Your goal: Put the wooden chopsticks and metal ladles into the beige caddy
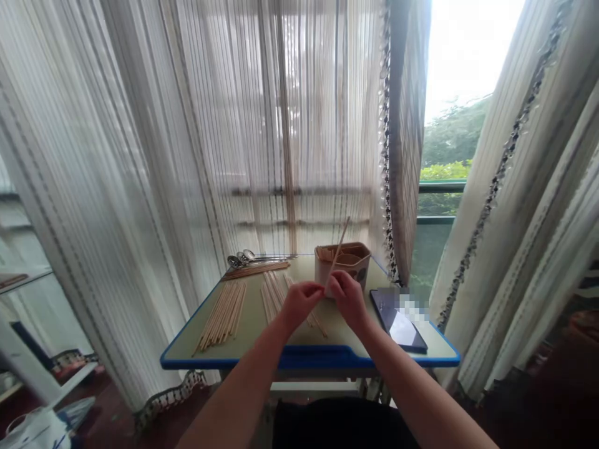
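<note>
Sheer, striped curtains [327,125] hang behind a smooth, blue-edged tabletop [253,319]; one slim wooden stick [340,245] slants upward from the right hand [347,299] pinching it — the left hand [299,304] curled just beside, its hold unclear.

The blue-edged table [253,321] carries pale sticks [222,315] at left and centre, darker sticks [259,269] and metal utensils [242,258] behind, 1 compartmented holder [321,272] and 1 dark flat device [390,318] at right.

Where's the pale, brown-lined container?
In the head view, the pale, brown-lined container stands at the back right of the blue-edged table, just beyond the right hand.
</note>
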Action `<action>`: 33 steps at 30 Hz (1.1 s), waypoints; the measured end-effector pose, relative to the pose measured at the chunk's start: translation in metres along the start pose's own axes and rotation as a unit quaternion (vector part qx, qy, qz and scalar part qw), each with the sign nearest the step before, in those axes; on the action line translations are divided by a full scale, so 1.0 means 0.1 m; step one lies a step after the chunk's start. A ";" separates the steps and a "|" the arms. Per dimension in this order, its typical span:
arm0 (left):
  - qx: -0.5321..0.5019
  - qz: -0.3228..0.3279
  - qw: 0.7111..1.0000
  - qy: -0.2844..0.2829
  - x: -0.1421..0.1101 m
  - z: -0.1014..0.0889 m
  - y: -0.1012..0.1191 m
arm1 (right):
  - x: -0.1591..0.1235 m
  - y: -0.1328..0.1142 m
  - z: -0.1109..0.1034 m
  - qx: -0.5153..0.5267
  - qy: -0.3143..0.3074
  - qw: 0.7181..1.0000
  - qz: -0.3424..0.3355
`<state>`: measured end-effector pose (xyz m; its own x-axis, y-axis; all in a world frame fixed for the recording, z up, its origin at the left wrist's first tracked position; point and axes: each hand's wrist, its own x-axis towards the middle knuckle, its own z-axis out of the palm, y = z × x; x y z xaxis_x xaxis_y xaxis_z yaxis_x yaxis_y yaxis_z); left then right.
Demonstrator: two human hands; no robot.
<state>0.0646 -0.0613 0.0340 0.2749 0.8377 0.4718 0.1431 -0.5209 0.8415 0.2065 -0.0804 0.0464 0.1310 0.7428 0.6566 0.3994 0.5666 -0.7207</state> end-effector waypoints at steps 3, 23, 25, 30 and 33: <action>-0.002 0.001 1.000 -0.019 0.03 0.03 -0.04 | 0.01 0.09 0.00 0.021 -0.002 1.000 0.010; 0.286 0.082 0.953 0.051 -0.01 -0.13 -0.26 | 0.09 0.37 -0.26 0.269 0.086 0.948 0.148; 0.287 0.090 0.951 0.068 0.00 -0.13 -0.27 | 0.09 0.38 -0.26 0.276 0.085 0.945 0.154; 0.277 0.101 0.951 0.097 -0.01 -0.15 -0.28 | 0.09 0.39 -0.26 0.289 0.082 0.941 0.158; 0.282 0.099 0.949 0.099 -0.01 -0.15 -0.28 | 0.10 0.38 -0.27 0.284 0.081 0.942 0.159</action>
<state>0.0459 -0.0449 0.0140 0.1739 0.6990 0.6936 0.6085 -0.6301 0.4824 0.2473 -0.0610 0.0311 0.3176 0.8689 0.3797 -0.2280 0.4587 -0.8589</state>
